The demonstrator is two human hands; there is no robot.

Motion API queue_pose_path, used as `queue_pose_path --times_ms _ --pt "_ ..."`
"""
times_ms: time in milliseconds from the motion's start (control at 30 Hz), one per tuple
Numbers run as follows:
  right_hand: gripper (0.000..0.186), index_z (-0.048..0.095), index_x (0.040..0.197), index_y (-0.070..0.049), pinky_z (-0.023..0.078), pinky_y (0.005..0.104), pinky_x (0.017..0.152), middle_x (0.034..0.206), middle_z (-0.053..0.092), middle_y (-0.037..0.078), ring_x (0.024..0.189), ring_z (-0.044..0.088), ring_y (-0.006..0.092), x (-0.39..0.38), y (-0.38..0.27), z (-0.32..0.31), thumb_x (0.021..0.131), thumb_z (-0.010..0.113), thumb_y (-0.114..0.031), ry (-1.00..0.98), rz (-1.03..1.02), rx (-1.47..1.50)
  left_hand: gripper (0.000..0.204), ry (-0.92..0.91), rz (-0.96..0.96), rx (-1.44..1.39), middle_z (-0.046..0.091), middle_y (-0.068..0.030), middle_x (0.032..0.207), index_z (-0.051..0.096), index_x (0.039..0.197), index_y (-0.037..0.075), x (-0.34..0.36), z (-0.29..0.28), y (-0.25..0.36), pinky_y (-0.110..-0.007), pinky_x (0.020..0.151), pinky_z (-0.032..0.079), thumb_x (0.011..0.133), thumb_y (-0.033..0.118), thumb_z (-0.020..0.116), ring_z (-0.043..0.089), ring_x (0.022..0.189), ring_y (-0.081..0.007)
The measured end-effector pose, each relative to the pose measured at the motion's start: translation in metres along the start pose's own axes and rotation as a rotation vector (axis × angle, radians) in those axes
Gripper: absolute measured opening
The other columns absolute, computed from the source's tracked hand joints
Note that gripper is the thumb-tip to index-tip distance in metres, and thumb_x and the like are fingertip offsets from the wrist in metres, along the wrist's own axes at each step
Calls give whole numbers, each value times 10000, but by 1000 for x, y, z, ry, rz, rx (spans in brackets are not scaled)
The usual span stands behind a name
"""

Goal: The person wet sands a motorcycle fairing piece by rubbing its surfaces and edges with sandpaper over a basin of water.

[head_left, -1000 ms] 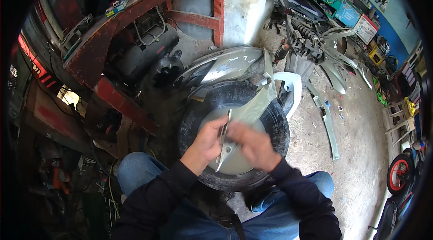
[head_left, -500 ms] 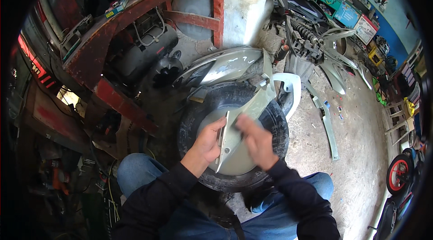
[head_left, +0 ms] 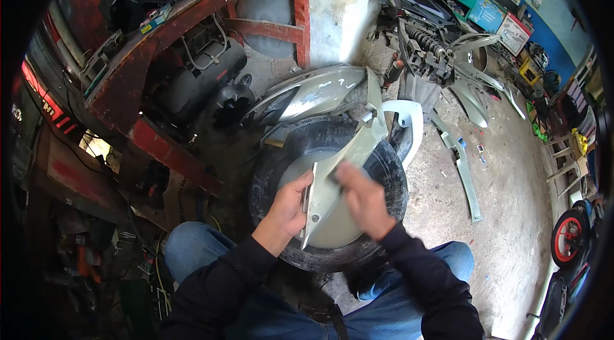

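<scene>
A pale grey-green plastic fairing panel (head_left: 339,158) lies slanting over a round black rubber tub (head_left: 268,154) with cloudy liquid (head_left: 345,225) in it. My left hand (head_left: 288,209) grips the panel's near left edge, thumb on top. My right hand (head_left: 364,199), blurred, is curled over the panel's face to the right of my left hand; whether anything is under its fingers I cannot make out. A white plastic part (head_left: 412,135) and a silver fairing (head_left: 320,91) lie just behind the tub.
A red wooden frame (head_left: 179,170) stands at the left over a black tank (head_left: 192,68). Dismantled motorcycle parts (head_left: 435,52) lie behind. A long pale strip (head_left: 467,186) lies on the floor (head_left: 505,225) at right, near a red-rimmed wheel (head_left: 566,241). My knees (head_left: 192,244) flank the tub.
My left hand and the panel's near end sit slightly lower and further left. My right hand is still blurred, shifting a little over the panel's face.
</scene>
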State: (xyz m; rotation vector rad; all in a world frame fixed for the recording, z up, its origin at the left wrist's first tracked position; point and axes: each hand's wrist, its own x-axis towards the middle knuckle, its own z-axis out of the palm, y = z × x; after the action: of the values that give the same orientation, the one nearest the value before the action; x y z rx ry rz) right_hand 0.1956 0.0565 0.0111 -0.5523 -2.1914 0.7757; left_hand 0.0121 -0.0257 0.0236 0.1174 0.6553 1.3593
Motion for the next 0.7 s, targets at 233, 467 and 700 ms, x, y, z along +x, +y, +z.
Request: queue_pose_path --times_ms 233,467,700 --pt "387 657 1234 14 371 555 1133 1298 645 206 1242 601 382 -6 -18 11 856 581 -13 -60 -179 -144 416 47 4 13 671 -162 1259 571 1351 2 -2 -13 -2 -421 997 524 1057 278 466 674 1103 -271" --pt "439 668 1249 -44 272 578 1166 1340 637 173 1352 524 376 -23 -30 21 818 610 17 -62 -157 -112 401 3 38 51 662 -163 1278 566 1357 17 1 -26 3 -405 991 534 1057 266 476 673 1106 -258" --pt "383 703 1226 -123 208 668 1135 1357 647 73 1439 398 416 -24 -41 25 859 606 -76 -74 -84 -226 379 46 45 55 654 -149 1281 547 1362 23 1 -12 1 -423 1016 521 1062 238 459 664 1129 -265"
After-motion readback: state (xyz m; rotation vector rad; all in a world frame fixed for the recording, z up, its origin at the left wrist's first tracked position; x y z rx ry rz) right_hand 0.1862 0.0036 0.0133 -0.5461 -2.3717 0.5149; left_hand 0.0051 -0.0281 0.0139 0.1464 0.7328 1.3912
